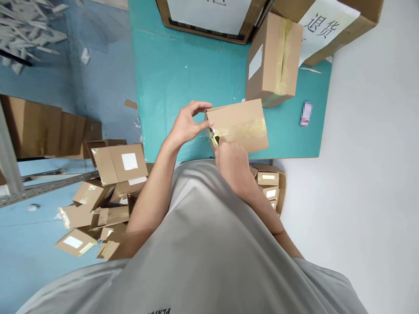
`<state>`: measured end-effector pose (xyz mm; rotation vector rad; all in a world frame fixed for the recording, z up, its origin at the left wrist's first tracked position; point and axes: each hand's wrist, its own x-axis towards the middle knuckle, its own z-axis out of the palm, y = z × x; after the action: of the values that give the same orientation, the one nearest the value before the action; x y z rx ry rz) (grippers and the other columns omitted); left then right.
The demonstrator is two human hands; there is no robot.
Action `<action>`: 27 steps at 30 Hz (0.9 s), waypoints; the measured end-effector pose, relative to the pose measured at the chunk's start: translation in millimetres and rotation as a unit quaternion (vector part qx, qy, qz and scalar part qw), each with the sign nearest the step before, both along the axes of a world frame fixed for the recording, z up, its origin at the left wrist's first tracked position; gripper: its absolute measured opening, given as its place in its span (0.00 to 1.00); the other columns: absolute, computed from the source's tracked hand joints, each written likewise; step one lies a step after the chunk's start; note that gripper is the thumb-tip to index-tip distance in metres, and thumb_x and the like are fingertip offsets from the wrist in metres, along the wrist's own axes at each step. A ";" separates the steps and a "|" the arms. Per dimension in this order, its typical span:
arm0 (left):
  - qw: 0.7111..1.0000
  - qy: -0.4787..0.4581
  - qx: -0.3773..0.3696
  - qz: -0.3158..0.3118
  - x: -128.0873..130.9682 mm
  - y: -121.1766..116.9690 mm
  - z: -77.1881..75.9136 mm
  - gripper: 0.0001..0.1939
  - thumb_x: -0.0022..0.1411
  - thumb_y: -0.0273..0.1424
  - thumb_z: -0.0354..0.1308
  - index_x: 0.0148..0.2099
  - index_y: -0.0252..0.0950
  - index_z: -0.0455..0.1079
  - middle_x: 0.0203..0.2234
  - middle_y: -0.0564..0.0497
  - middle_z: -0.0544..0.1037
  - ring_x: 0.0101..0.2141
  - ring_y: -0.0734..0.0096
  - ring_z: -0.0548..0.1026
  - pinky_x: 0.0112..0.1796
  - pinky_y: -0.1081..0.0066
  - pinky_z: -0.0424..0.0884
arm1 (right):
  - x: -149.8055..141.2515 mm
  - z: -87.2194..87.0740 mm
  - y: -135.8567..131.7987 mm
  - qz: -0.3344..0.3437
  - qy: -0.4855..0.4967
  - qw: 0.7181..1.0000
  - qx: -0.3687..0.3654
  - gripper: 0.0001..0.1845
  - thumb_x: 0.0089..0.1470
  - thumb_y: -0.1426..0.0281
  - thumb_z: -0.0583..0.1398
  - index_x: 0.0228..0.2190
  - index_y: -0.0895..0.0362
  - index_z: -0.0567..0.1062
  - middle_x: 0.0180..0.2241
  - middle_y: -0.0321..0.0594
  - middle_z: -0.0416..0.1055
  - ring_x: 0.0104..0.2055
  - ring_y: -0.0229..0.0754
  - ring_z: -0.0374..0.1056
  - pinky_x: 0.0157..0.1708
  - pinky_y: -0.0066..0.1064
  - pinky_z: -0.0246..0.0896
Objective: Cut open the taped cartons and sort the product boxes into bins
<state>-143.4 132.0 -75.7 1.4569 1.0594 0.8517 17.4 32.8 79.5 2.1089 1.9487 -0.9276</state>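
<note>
A brown cardboard box (pixel 237 114) with clear yellowish tape (pixel 252 128) along its top lies near the front edge of the green table. My right hand (pixel 231 163) is wrapped round a yellow and black box cutter (pixel 216 138), whose tip meets the box's left end. On that same end, my left hand (pixel 190 122) grips the corner, thumb on the near side of the edge and fingers at the far corner. The blade's depth in the tape or cardboard cannot be made out.
Behind the box stands a taller taped carton (pixel 273 61). Larger boxes with paper signs (pixel 322 28) line the table's (pixel 183 69) back. Many cartons (pixel 119 163) are heaped on the floor at left beside a metal rack (pixel 11 152). A white wall (pixel 369 131) is at right.
</note>
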 end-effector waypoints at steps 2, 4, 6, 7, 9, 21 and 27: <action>1.000 -0.003 -0.010 0.004 -0.5 -2.0 -1.2 0.33 0.60 0.45 0.79 0.63 0.40 0.78 0.59 0.43 0.82 0.63 0.50 0.80 0.69 0.50 0.73 | -10.2 2.2 9.8 0.012 -0.010 0.999 -0.028 0.22 0.77 0.75 0.50 0.51 0.61 0.85 0.43 0.56 0.84 0.47 0.58 0.81 0.49 0.46 0.74; 1.000 -0.005 -0.014 0.013 -0.5 -4.2 -2.5 0.33 0.60 0.46 0.80 0.62 0.40 0.78 0.60 0.43 0.82 0.63 0.50 0.80 0.69 0.50 0.74 | -17.2 4.8 17.8 0.030 -0.015 0.998 -0.047 0.22 0.76 0.78 0.51 0.48 0.60 0.86 0.45 0.55 0.83 0.48 0.58 0.81 0.49 0.46 0.73; 1.000 -0.006 -0.013 0.023 0.4 -6.3 -3.6 0.34 0.60 0.49 0.80 0.63 0.40 0.78 0.60 0.42 0.82 0.63 0.50 0.80 0.69 0.50 0.74 | -19.0 7.1 19.5 0.045 -0.019 0.998 -0.047 0.22 0.74 0.81 0.52 0.47 0.59 0.86 0.45 0.54 0.84 0.48 0.58 0.81 0.48 0.45 0.72; 1.000 -0.007 -0.012 0.027 1.2 -7.3 -4.0 0.35 0.60 0.50 0.80 0.63 0.40 0.78 0.61 0.42 0.83 0.63 0.50 0.80 0.69 0.50 0.74 | -17.9 8.2 17.3 0.046 -0.019 0.998 -0.041 0.22 0.73 0.82 0.53 0.47 0.59 0.87 0.44 0.53 0.84 0.47 0.57 0.81 0.47 0.44 0.72; 0.999 -0.006 -0.010 0.031 3.0 -9.2 -4.2 0.37 0.60 0.52 0.79 0.64 0.39 0.77 0.61 0.40 0.83 0.63 0.50 0.80 0.68 0.50 0.75 | -13.0 10.8 8.8 0.037 -0.014 0.999 -0.025 0.21 0.72 0.83 0.54 0.45 0.58 0.86 0.43 0.53 0.84 0.46 0.56 0.80 0.46 0.42 0.71; 0.999 0.008 -0.015 0.046 8.6 -10.5 -4.9 0.32 0.62 0.47 0.78 0.63 0.41 0.77 0.60 0.43 0.83 0.62 0.53 0.81 0.67 0.52 0.75 | -11.2 25.9 2.9 0.077 -0.060 0.993 -0.071 0.22 0.73 0.84 0.52 0.50 0.61 0.86 0.47 0.57 0.86 0.48 0.57 0.83 0.44 0.40 0.75; 0.997 -0.007 -0.021 0.069 13.2 -11.2 -2.3 0.28 0.62 0.43 0.75 0.61 0.40 0.78 0.60 0.43 0.83 0.61 0.52 0.82 0.65 0.49 0.78 | -9.0 29.1 -23.2 0.091 -0.071 0.982 -0.151 0.20 0.74 0.81 0.54 0.50 0.60 0.85 0.51 0.60 0.85 0.52 0.56 0.85 0.47 0.37 0.77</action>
<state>-130.3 120.8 -78.0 1.3530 1.1708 0.9292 8.4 9.6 108.6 1.7481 1.7658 -0.9398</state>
